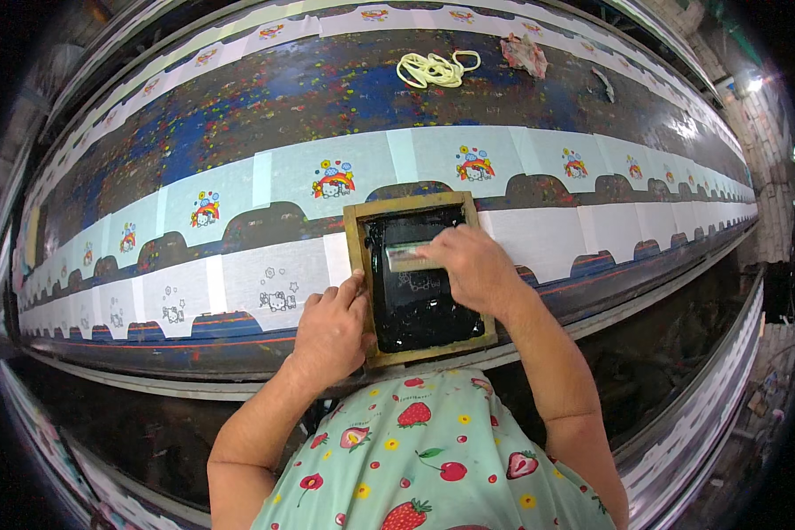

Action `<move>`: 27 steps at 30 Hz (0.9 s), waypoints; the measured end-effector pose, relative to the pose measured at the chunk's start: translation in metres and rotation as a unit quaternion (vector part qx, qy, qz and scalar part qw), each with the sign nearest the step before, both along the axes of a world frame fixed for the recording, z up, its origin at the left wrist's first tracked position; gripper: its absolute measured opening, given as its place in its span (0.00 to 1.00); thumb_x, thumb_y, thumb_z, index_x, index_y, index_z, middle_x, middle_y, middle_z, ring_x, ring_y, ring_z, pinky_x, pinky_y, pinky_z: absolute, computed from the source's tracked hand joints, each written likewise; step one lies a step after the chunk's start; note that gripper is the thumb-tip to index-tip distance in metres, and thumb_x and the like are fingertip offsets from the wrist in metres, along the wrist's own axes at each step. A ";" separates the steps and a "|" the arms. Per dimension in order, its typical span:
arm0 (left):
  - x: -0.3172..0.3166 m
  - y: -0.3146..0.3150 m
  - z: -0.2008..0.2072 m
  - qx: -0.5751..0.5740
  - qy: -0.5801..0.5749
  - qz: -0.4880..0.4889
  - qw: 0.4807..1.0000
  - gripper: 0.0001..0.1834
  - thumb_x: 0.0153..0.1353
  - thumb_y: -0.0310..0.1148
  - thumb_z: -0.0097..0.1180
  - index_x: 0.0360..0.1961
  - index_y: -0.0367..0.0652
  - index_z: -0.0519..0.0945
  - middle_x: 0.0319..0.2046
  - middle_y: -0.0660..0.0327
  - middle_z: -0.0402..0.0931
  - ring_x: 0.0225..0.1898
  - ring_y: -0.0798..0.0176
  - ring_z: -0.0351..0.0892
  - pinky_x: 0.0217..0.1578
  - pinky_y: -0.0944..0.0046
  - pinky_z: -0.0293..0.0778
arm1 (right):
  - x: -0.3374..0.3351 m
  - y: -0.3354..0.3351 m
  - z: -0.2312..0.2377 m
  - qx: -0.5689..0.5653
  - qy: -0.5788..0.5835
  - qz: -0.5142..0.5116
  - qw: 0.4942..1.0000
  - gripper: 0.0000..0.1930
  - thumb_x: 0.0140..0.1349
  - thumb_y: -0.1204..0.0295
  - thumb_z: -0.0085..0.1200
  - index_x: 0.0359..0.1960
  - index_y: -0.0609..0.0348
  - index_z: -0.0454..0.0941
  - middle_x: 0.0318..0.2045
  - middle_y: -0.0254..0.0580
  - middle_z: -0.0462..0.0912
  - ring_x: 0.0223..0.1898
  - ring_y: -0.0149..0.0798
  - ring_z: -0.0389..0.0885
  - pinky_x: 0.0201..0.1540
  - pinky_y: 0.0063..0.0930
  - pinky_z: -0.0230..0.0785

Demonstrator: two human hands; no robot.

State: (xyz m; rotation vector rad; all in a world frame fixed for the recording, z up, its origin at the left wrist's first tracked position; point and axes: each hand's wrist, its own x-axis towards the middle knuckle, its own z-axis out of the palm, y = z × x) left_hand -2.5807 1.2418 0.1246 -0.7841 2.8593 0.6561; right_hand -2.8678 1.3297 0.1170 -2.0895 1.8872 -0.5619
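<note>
Your right hand: closed on a flat, pale squeegee, inside the yellowish, rectangular wooden-framed black screen; press evenly. Your left hand: holding the screen's left side; brace it.

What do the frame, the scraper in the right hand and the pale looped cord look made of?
Frame: probably wood, matte and worn; yellowish-brown bars of uneven tone. Scraper: perhaps plastic or metal; pale and slightly shiny, but the right hand covers part. Cord: likely soft fabric or rubber, pale yellow; it lies in limp loops.
</note>
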 end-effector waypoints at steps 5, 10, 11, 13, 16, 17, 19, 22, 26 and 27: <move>0.000 -0.001 -0.003 -0.010 0.017 -0.001 1.000 0.42 0.51 0.36 0.84 0.67 0.33 0.83 0.75 0.46 0.74 0.64 0.43 0.82 0.61 0.44 0.78 | 0.031 0.050 0.003 -0.011 -0.008 0.010 1.000 0.22 0.59 0.83 0.60 0.55 0.57 0.91 0.46 0.44 0.88 0.49 0.53 0.86 0.57 0.47 0.81; 0.007 -0.001 -0.011 -0.033 0.054 -0.011 0.998 0.43 0.49 0.36 0.85 0.67 0.32 0.83 0.75 0.45 0.75 0.63 0.43 0.83 0.61 0.44 0.79 | 0.058 0.095 0.004 -0.029 -0.016 0.003 0.999 0.21 0.60 0.80 0.63 0.56 0.56 0.91 0.49 0.43 0.89 0.52 0.51 0.87 0.57 0.48 0.80; 0.009 0.000 -0.014 -0.016 0.066 0.000 0.998 0.42 0.50 0.35 0.84 0.67 0.32 0.83 0.76 0.45 0.75 0.65 0.42 0.82 0.63 0.44 0.78 | 0.062 0.101 0.003 -0.034 -0.010 0.000 0.999 0.21 0.59 0.79 0.64 0.56 0.56 0.91 0.50 0.42 0.88 0.53 0.50 0.86 0.58 0.46 0.80; 0.013 0.001 -0.025 -0.004 0.114 0.016 0.993 0.41 0.51 0.32 0.84 0.67 0.33 0.83 0.76 0.45 0.74 0.67 0.40 0.81 0.67 0.43 0.77 | 0.065 0.110 0.001 -0.015 -0.006 0.007 1.000 0.23 0.57 0.78 0.66 0.57 0.56 0.90 0.52 0.42 0.88 0.55 0.51 0.85 0.60 0.47 0.79; 0.013 0.012 -0.051 0.093 0.244 0.102 0.960 0.38 0.55 0.25 0.80 0.69 0.34 0.82 0.76 0.42 0.73 0.73 0.38 0.77 0.73 0.43 0.74 | 0.068 0.121 0.000 0.015 -0.006 0.011 1.000 0.25 0.56 0.76 0.69 0.58 0.55 0.89 0.56 0.42 0.86 0.60 0.51 0.83 0.64 0.49 0.77; 0.009 0.020 -0.060 0.099 0.307 0.136 0.937 0.37 0.56 0.23 0.78 0.69 0.35 0.82 0.76 0.41 0.73 0.75 0.38 0.76 0.74 0.44 0.73 | 0.068 0.124 0.000 0.027 -0.008 0.011 1.000 0.25 0.56 0.75 0.71 0.59 0.54 0.89 0.57 0.42 0.86 0.62 0.51 0.82 0.66 0.50 0.76; 0.000 0.038 -0.077 0.144 0.375 0.235 0.885 0.35 0.58 0.19 0.74 0.70 0.36 0.82 0.76 0.39 0.73 0.77 0.37 0.73 0.77 0.45 0.71 | 0.067 0.132 0.000 0.019 -0.044 0.006 0.999 0.23 0.59 0.72 0.73 0.59 0.54 0.88 0.58 0.44 0.84 0.64 0.52 0.81 0.69 0.52 0.74; -0.011 0.054 -0.093 0.123 0.378 0.296 0.868 0.34 0.59 0.18 0.72 0.69 0.35 0.82 0.76 0.38 0.73 0.78 0.38 0.73 0.76 0.47 0.71 | 0.063 0.145 -0.005 -0.058 -0.078 -0.070 0.993 0.25 0.60 0.70 0.76 0.60 0.55 0.87 0.63 0.48 0.82 0.68 0.55 0.78 0.73 0.55 0.71; -0.021 0.056 -0.102 0.099 0.390 0.309 0.861 0.35 0.56 0.13 0.66 0.68 0.38 0.84 0.75 0.38 0.74 0.77 0.38 0.74 0.77 0.46 0.70 | 0.050 0.161 -0.021 -0.108 -0.146 -0.235 0.955 0.27 0.63 0.71 0.75 0.65 0.56 0.85 0.69 0.52 0.79 0.73 0.60 0.75 0.77 0.53 0.68; -0.023 0.057 -0.102 0.112 0.412 0.317 0.847 0.32 0.55 0.11 0.63 0.64 0.39 0.86 0.74 0.38 0.74 0.77 0.37 0.74 0.77 0.46 0.69 | 0.047 0.166 -0.024 -0.076 -0.207 -0.251 0.943 0.26 0.65 0.72 0.74 0.66 0.56 0.85 0.70 0.52 0.80 0.73 0.59 0.77 0.78 0.52 0.68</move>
